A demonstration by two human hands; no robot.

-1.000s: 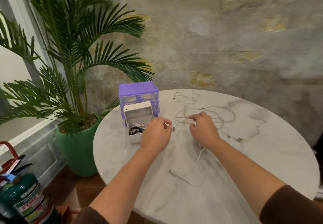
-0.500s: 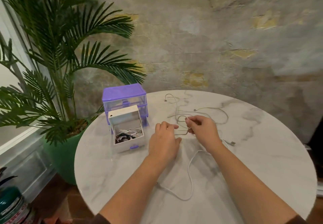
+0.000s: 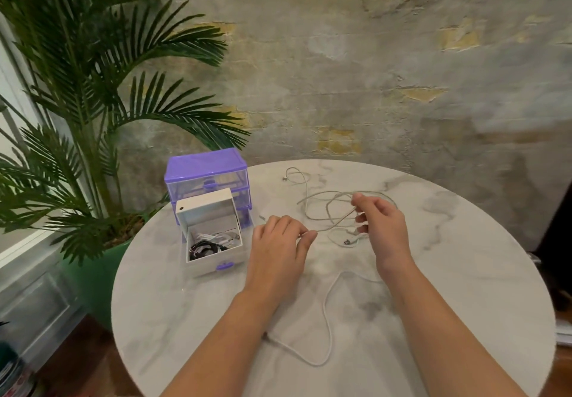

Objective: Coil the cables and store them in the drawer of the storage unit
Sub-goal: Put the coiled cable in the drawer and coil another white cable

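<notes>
A purple storage unit (image 3: 205, 169) stands at the table's left rear. Its white drawer (image 3: 216, 259) is pulled out and holds coiled black and white cables (image 3: 213, 241). Loose white cables (image 3: 322, 207) lie tangled on the marble table (image 3: 464, 272), with one strand (image 3: 328, 316) trailing toward me. My left hand (image 3: 278, 248) pinches a strand of cable just right of the drawer. My right hand (image 3: 380, 226) pinches the same strand, lifted a little above the tangle.
A potted palm in a green pot (image 3: 93, 266) stands left of the table, its fronds reaching toward the unit. A rough plastered wall runs behind. A dark object (image 3: 557, 241) sits at the right edge.
My hands have moved apart, stretching the cable strand between them. My right hand has lifted the strand off the table. The view has shifted slightly.
</notes>
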